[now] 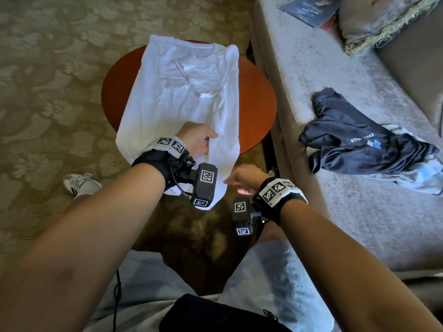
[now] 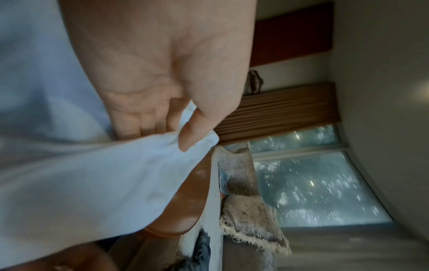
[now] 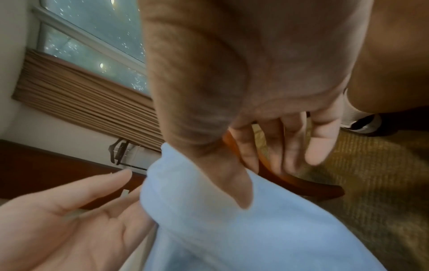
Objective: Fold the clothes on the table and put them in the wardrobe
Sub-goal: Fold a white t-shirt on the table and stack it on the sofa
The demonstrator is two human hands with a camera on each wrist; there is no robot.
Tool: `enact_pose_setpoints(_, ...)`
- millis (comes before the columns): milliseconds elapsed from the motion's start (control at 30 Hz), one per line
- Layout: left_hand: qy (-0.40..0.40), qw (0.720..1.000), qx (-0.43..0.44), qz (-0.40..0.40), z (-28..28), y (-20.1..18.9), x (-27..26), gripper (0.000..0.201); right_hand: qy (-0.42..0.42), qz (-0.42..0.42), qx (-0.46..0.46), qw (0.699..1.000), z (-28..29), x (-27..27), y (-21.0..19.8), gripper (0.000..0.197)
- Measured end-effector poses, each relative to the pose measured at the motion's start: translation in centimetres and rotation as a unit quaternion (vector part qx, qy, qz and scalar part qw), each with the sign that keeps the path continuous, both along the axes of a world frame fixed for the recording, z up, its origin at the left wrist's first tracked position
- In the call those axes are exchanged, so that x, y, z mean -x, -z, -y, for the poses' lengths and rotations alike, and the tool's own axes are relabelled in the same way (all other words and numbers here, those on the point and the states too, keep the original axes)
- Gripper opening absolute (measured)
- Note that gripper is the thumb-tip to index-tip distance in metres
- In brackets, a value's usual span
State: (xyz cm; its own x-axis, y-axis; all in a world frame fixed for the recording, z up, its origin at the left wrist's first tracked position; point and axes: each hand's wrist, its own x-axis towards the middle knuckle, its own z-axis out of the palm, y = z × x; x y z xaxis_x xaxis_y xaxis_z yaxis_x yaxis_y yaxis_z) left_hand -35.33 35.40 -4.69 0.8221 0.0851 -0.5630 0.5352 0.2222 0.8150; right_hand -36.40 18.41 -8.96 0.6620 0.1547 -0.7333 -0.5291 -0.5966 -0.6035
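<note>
A white T-shirt [image 1: 182,92] lies flat on the round red-brown table [image 1: 256,104], collar away from me, its hem hanging over the near edge. My left hand [image 1: 203,142] pinches a fold of the shirt's lower part; the left wrist view shows the thumb pressing the cloth [image 2: 92,174] against the fingers of that hand [image 2: 167,132] above the table rim [image 2: 192,201]. My right hand [image 1: 236,182] is at the hem's lower right corner. In the right wrist view its fingers [image 3: 274,165] are loosely extended and the thumb rests on the fabric [image 3: 232,238].
A grey sofa [image 1: 323,116] stands right of the table. On it lie a crumpled navy garment [image 1: 347,140], light jeans [image 1: 422,178], a fringed cushion [image 1: 374,20] and a booklet [image 1: 309,8]. Patterned carpet surrounds the table; my shoe [image 1: 79,183] is at its left.
</note>
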Motion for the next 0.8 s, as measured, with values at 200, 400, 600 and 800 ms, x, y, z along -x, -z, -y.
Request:
enact_pose_setpoints(200, -0.069, 0.990, -0.109, 0.052, -3.4, -2.7, -1.2, 0.011, 0.243, 0.202, 0.059, 0.947, -0.2, -2.8, -3.0, 0.033)
enact_pose_setpoints(400, 0.100, 0.809, -0.580, 0.014, -7.9, -1.4, -1.4, 0.037, 0.071, 0.285, 0.010, 0.956, -3.6, -5.3, -5.2, 0.037)
enact_pose_setpoints(600, 0.177, 0.811, -0.557, -0.035, -10.5, -0.4, -0.9, 0.037, -0.161, 0.204, 0.120, 0.958, -9.0, -7.7, -5.7, 0.037)
enact_pose_setpoints(800, 0.082, 0.869, -0.487, -0.033, -13.3, -1.5, -3.8, 0.025, -0.195, 0.244, 0.190, 0.931, -10.4, -11.9, -6.8, 0.041)
